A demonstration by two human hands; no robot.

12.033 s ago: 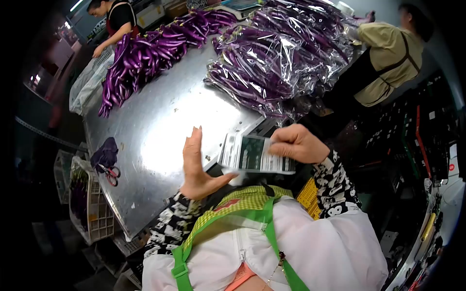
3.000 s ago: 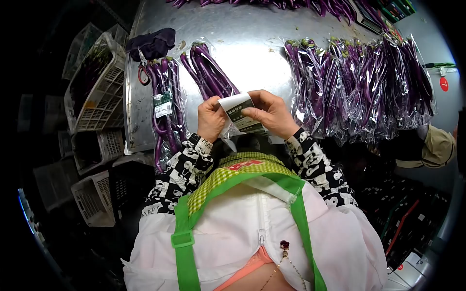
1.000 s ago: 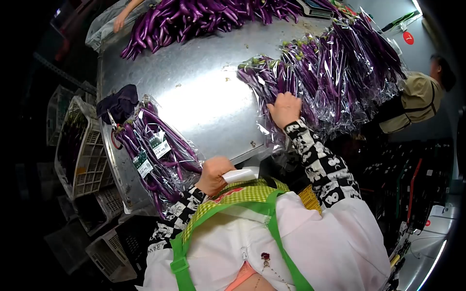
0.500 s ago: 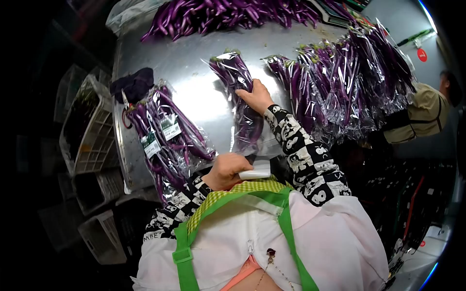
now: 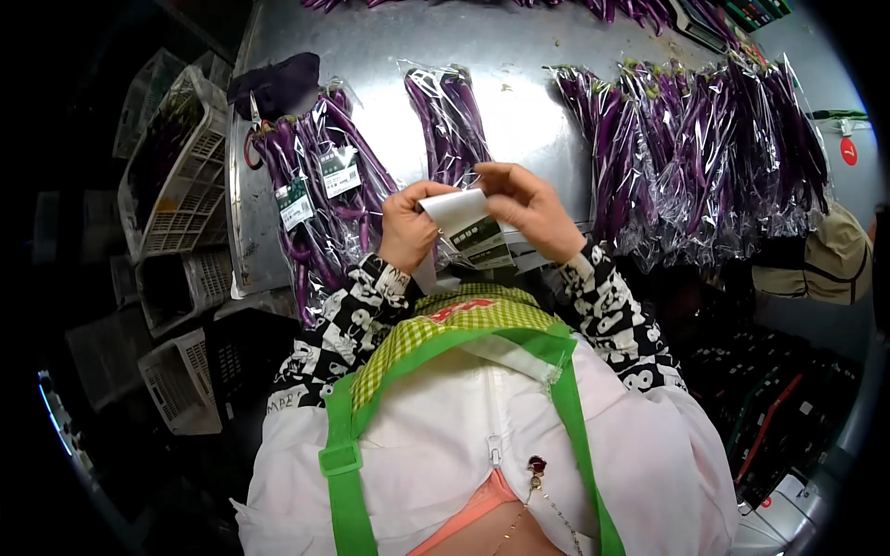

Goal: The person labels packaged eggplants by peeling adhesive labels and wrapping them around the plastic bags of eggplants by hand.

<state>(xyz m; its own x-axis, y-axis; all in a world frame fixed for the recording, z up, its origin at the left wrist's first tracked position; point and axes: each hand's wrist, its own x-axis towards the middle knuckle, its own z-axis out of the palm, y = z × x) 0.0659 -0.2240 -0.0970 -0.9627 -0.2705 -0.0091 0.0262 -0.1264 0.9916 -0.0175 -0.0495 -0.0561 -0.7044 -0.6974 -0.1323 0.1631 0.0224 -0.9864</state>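
Note:
In front of my apron, my left hand point(image 5: 409, 229) is closed on a strip of green-and-white sticker labels point(image 5: 475, 236), its white end curling over the fingers. My right hand point(image 5: 538, 213) pinches at the right edge of that strip with thumb and forefinger. Just beyond both hands lies a clear bag of long purple eggplants point(image 5: 447, 116), its lower end hidden behind them. To the left are bagged eggplants point(image 5: 311, 246) bearing green-and-white labels.
Many bagged eggplants point(image 5: 686, 167) line the right of the metal table point(image 5: 371, 46), with loose eggplants at its far edge. A dark cloth point(image 5: 278, 85) and red-handled scissors point(image 5: 252, 148) lie at the left. Plastic crates point(image 5: 181, 208) stand beside the table.
My right hand has left the middle bag of eggplants and come back to the labels. My left hand has risen with the label strip, which now shows its printed side. The view has shifted.

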